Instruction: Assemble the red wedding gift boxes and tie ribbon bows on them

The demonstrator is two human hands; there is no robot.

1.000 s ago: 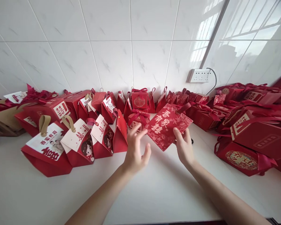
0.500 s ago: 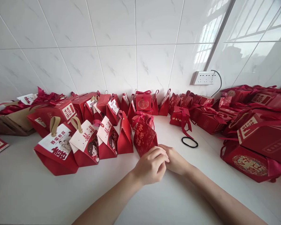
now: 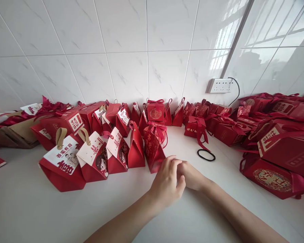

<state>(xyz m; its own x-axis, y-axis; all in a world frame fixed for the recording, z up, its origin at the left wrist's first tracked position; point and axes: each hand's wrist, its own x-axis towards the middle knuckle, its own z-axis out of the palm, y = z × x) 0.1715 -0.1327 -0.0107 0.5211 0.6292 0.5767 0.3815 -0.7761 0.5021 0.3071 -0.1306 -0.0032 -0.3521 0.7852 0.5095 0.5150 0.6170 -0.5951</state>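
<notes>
A small red gift box with gold lettering and a folded triangular side stands on the white table, at the right end of a front row. Just to its right is my left hand, its fingers loosely bent and the thumb apart, with nothing seen in it. My right hand lies close behind the left, and its fingers are hidden there. The row continues leftward with a plain red box, two boxes with a cartoon figure and a white-labelled box.
Behind stand several red boxes, one with a ribbon bow. A black hair tie lies near a small ribboned box. Large red boxes are piled at the right. A power strip is on the tiled wall.
The gold-lettered box has turned, so its triangular side now faces me. My left hand has come away from it and its fingers have loosened.
</notes>
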